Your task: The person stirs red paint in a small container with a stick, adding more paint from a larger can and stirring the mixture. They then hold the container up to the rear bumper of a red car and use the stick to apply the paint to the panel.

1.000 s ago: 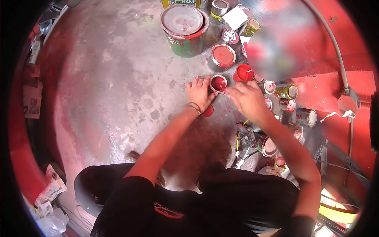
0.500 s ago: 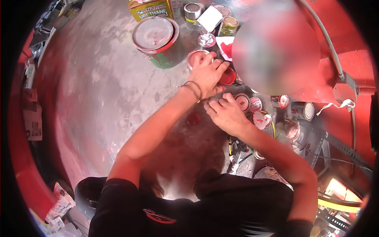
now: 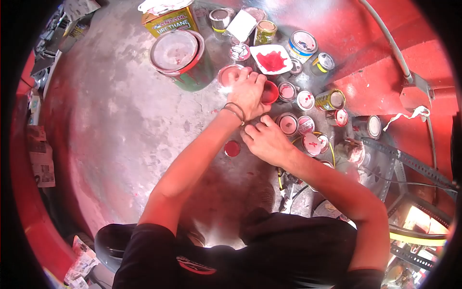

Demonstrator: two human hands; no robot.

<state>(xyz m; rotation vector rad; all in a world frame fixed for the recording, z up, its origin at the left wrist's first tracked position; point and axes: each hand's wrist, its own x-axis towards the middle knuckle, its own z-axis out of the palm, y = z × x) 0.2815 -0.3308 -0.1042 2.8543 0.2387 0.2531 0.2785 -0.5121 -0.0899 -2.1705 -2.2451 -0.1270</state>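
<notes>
My left hand (image 3: 247, 94) is curled at the middle of the view, beside a red-filled cup (image 3: 270, 92). Its fingertips reach over the edge of a pinkish lid (image 3: 227, 75); what lies under the palm is hidden. Just below and to the right, my right hand (image 3: 267, 141) has bent fingers close to the left wrist and palm. Whether anything small is between those fingers cannot be made out. On the floor below the hands lies a small round red lid (image 3: 232, 149).
A large green-and-red bucket (image 3: 197, 77) and a yellow urethane tin (image 3: 171, 21) stand at the upper left. A white tray with red paint (image 3: 284, 69) lies among several cans. A metal rack (image 3: 414, 166) is at the right.
The view has shifted, and the blurred patch at upper right is gone, showing the tray and several cans. My right hand appears slightly lower and farther from the left fingers.
</notes>
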